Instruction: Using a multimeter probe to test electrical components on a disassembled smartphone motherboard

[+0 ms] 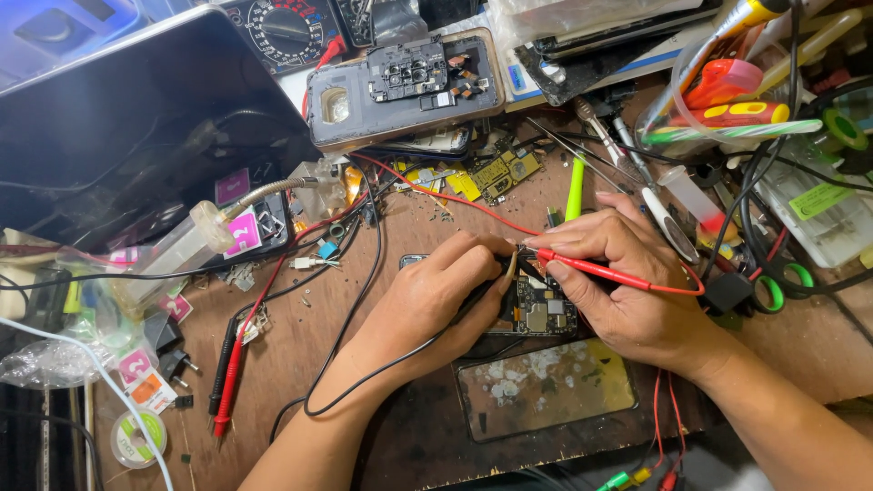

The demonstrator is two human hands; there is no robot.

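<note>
The right hand [627, 291] is closed in a pen-style grip on a red test probe [591, 269], with the probe tip angled down and to the left onto the exposed circuit board [543, 309] of an opened phone. The left hand [436, 295] is closed around a black test probe [491, 284]; its tip meets the same board just beside the red tip, and the fingertips of both hands nearly touch above the board. The board sits in the phone body lying flat on the wooden workbench [300, 350], near the middle of the view. A red lead [427, 189] and a black lead [359, 300] run from the probes across the bench. Directly below the hands lies a cracked phone panel [546, 386]. Farther up rests a second phone with its back removed [405, 86], beside an analogue multimeter dial [282, 32]. A spare red and black probe pair [227, 373] lies at the left.
</note>
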